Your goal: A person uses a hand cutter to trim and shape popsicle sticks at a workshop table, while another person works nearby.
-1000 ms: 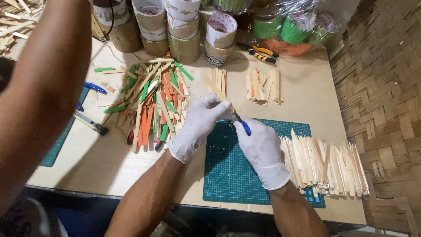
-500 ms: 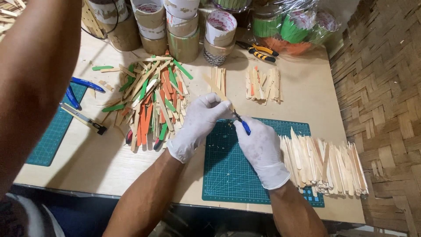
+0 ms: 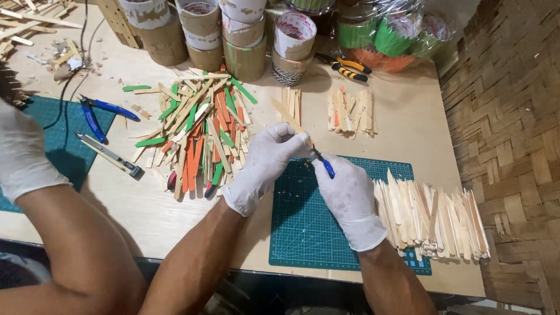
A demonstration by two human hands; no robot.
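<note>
Both my hands wear white gloves and meet above the green cutting mat [image 3: 309, 233]. My left hand [image 3: 265, 163] grips a plain wooden stick [image 3: 289, 119] that points up and to the left. My right hand [image 3: 350, 198] is shut on blue-handled cutters [image 3: 325, 165], whose tip touches the stick where my left fingers pinch it. To the left lies a pile of green, orange and plain sticks [image 3: 198, 134]. A row of trimmed plain sticks [image 3: 431, 216] lies to the right of my right hand.
Another person's gloved hand and bare arm [image 3: 52, 210] fill the lower left. Blue pliers [image 3: 96, 114] and a utility knife [image 3: 111, 154] lie by a second mat. Tape rolls [image 3: 233, 35], yellow-black pliers [image 3: 350, 67], and small stick bundles [image 3: 350, 111] sit at the back. A woven wall [image 3: 507, 116] stands on the right.
My hands stay together over the mat, holding the stick and cutters. The view has shifted, and the other person's arm has dropped lower at the left, uncovering the blue pliers.
</note>
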